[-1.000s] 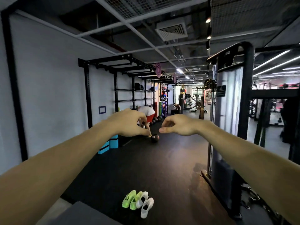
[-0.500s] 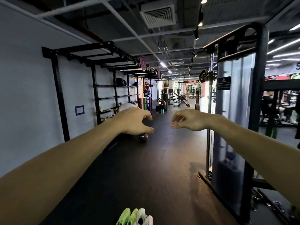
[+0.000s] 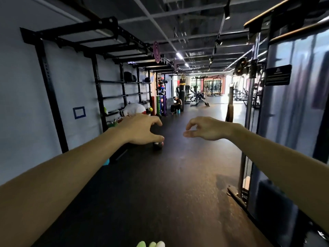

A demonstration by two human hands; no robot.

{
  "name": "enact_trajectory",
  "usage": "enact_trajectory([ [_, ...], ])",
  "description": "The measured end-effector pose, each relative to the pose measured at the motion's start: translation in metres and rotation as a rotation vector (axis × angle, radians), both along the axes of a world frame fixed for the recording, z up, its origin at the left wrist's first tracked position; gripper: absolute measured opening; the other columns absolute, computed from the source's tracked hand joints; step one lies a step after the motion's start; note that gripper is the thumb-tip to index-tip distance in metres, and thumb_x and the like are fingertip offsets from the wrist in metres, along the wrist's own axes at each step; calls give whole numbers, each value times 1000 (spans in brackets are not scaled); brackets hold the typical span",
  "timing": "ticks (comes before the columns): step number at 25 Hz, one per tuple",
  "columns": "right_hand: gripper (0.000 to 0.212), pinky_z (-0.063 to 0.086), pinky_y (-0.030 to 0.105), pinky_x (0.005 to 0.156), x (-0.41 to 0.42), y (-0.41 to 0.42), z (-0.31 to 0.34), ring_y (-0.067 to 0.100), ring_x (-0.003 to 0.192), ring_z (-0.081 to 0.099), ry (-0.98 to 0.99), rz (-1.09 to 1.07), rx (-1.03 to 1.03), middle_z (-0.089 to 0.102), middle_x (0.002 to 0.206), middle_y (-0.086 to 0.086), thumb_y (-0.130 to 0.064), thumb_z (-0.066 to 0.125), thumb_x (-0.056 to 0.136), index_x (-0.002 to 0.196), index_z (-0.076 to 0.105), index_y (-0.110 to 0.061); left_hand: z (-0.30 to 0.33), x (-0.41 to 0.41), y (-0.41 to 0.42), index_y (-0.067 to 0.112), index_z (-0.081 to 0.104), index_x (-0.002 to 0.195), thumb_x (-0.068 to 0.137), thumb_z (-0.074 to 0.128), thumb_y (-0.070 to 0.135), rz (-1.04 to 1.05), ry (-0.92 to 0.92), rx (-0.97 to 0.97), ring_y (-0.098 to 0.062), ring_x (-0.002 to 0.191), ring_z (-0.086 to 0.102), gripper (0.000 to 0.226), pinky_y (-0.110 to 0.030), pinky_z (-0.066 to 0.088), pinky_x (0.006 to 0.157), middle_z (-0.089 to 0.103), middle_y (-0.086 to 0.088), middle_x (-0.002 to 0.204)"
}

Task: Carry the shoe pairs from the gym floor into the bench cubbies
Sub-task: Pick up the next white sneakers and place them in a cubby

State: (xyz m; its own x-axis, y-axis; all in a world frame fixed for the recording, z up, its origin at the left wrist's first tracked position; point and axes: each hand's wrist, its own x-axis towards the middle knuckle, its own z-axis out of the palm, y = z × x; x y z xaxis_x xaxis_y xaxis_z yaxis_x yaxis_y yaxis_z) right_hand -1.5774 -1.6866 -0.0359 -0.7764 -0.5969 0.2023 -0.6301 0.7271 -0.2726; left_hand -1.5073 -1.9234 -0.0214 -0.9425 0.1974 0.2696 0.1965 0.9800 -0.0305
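Note:
Only the toe tips of the shoes show at the bottom edge of the view: a lime green pair (image 3: 145, 244) and beside it a white shoe (image 3: 160, 244), all on the dark gym floor. Both my arms stretch forward at chest height, far above the shoes. My left hand (image 3: 142, 130) has loosely curled fingers and holds nothing. My right hand (image 3: 204, 128) hangs the same way, fingers bent, with nothing in it. No bench or cubbies are in view.
A black wall rack (image 3: 99, 82) with balls and kettlebells runs along the left. A cable machine (image 3: 288, 122) stands on the right. A small medicine ball (image 3: 157, 146) lies on the floor (image 3: 169, 193) ahead. A person sits far down the aisle (image 3: 176, 105).
The view has tilted upward, so the shoes slid down to the bottom edge and the grey bench corner left the frame. Both hands stayed raised and apart, holding nothing.

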Motion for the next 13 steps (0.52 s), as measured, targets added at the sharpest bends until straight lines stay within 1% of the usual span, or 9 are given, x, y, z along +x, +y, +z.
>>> enact_trajectory([
  [3, 43, 32, 25, 84, -55, -35, -9, 14, 101, 46, -8, -19, -12, 48, 108, -4, -49, 56, 88, 116, 59, -16, -14, -67, -31, 40, 48, 127, 73, 57, 72, -24, -22, 34, -12, 102, 57, 63, -41, 52, 86, 59, 9, 118],
  [5, 42, 33, 25, 83, -91, -57, -19, 17, 104, 48, -23, -40, -14, 51, 110, -2, -47, 57, 88, 115, 60, -15, -24, -109, -51, 37, 47, 130, 77, 58, 67, -43, -28, 36, -14, 105, 57, 62, -40, 51, 88, 59, 7, 120],
  [7, 43, 32, 25, 83, -130, -78, -33, 18, 108, 49, -47, -73, -8, 53, 119, 1, -47, 57, 89, 117, 59, -15, -37, -155, -73, 36, 47, 132, 79, 59, 65, -70, -31, 27, -17, 112, 55, 61, -41, 49, 92, 56, 4, 128],
  [10, 49, 30, 25, 84, -195, -111, -62, 20, 116, 46, -97, -148, 9, 48, 134, 2, -49, 56, 89, 124, 54, -16, -62, -230, -106, 36, 47, 131, 79, 59, 65, -116, -83, 38, -20, 120, 51, 61, -45, 44, 97, 51, 2, 136],
  [13, 52, 29, 25, 83, -254, -137, -96, 23, 117, 45, -112, -244, 18, 47, 132, 5, -50, 56, 89, 129, 51, -17, -99, -300, -127, 35, 46, 132, 79, 61, 62, -158, -157, 65, -19, 118, 52, 61, -47, 43, 99, 53, 3, 134],
])
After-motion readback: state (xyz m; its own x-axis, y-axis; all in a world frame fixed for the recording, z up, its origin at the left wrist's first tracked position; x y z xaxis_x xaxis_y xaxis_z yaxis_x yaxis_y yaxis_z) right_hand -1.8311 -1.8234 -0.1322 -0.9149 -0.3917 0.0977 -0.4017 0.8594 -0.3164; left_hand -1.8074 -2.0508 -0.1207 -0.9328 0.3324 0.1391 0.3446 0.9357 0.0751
